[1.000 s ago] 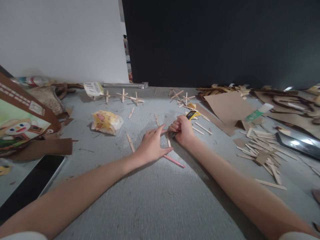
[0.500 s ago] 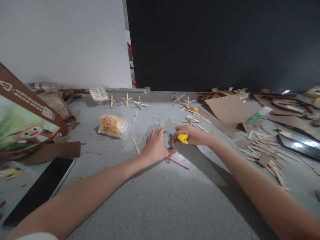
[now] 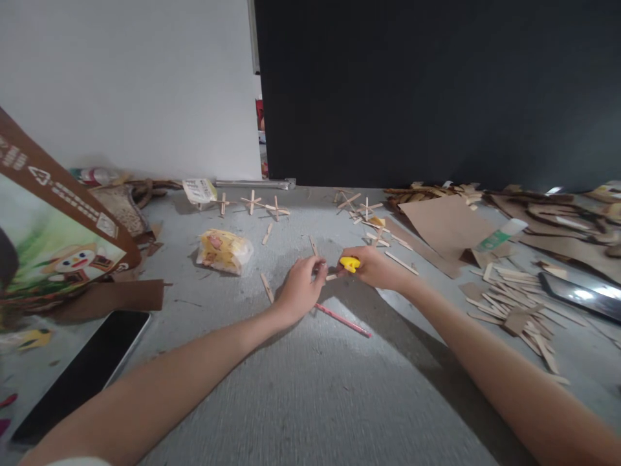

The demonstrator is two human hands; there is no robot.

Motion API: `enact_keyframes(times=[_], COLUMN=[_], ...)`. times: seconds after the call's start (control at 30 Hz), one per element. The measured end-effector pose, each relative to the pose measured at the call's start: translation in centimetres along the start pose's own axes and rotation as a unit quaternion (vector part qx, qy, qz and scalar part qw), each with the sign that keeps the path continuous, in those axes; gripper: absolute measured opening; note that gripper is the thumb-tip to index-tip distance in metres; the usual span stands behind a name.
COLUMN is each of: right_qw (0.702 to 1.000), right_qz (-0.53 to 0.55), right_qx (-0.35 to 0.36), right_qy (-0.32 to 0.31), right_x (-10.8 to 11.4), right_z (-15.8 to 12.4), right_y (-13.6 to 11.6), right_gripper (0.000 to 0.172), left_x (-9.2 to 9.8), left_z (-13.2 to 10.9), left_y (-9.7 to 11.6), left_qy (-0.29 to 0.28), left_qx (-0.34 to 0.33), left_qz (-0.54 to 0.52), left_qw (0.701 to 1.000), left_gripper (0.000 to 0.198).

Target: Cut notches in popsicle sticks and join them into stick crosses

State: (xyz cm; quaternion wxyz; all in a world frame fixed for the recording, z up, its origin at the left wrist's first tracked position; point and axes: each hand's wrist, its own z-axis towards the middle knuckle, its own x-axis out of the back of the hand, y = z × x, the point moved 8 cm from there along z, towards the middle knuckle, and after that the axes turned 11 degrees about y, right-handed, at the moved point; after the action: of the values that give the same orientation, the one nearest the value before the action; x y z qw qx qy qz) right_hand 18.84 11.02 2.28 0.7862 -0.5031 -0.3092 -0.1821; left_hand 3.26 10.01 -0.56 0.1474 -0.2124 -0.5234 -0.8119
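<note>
In the middle of the grey surface, my left hand (image 3: 301, 289) is closed in a pinch on one end of a short wooden craft stick (image 3: 332, 277). The stick reaches across toward my right hand (image 3: 371, 266), whose fingers wrap around a yellow plastic tool (image 3: 350, 263). Only part of that tool shows, so its exact kind cannot be made out. Below my left hand lies a pink pencil (image 3: 344, 320). One loose stick (image 3: 266, 288) rests left of that hand, and another stick (image 3: 313, 245) just beyond it.
Crossed-stick pieces (image 3: 252, 202) stand toward the back. A yellow packet (image 3: 224, 251) lies left of centre. Phones (image 3: 80, 375) flank the surface. On the right are a stick pile (image 3: 526, 314), brown cardboard (image 3: 436, 226) and a glue stick (image 3: 502, 235). A printed bag (image 3: 63, 226) stands left.
The short stick has turned from nearly upright in view to lying across between my hands. My left thumb and fingers have drawn together on it. The view has shifted slightly.
</note>
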Motion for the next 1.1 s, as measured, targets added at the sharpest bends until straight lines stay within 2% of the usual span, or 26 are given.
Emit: enact_keyframes(times=[0.17, 0.27, 0.37, 0.57, 0.73, 0.93, 1.1], right_qw=[0.995, 0.992, 0.987, 0.971, 0.975, 0.980, 0.975], right_qz=[0.061, 0.069, 0.075, 0.085, 0.042, -0.068, -0.100], right_qx=[-0.032, -0.031, 0.014, 0.113, 0.110, 0.117, 0.144], right_qy=[0.067, 0.097, 0.138, 0.195, 0.190, 0.144, 0.138], right_x=[0.6, 0.5, 0.7, 1.3, 1.0, 0.2, 0.1], right_z=[0.4, 0.3, 0.0, -1.0, -1.1, -0.9, -0.9], right_y=[-0.7, -1.3, -2.6, -5.0, -5.0, -4.8, -5.2], right_gripper=[0.020, 0.027, 0.028, 0.014, 0.015, 0.037, 0.038], left_x=[-0.1, -0.2, 0.1, 1.3, 1.8, 1.8, 1.8], left_z=[-0.1, -0.2, -0.1, -0.2, -0.6, -0.6, -0.7], left_y=[-0.5, -0.2, 0.0, 0.8, 1.5, 1.5, 1.6], left_qy=[-0.014, -0.023, -0.009, 0.043, 0.059, 0.065, 0.064], left_qx=[0.050, 0.043, 0.046, 0.027, -0.007, -0.027, -0.022], left_qz=[-0.084, -0.122, -0.126, -0.104, -0.093, -0.092, -0.089], left_qw=[0.995, 0.991, 0.991, 0.993, 0.994, 0.993, 0.994], left_gripper=[0.051, 0.050, 0.046, 0.045, 0.044, 0.049, 0.053])
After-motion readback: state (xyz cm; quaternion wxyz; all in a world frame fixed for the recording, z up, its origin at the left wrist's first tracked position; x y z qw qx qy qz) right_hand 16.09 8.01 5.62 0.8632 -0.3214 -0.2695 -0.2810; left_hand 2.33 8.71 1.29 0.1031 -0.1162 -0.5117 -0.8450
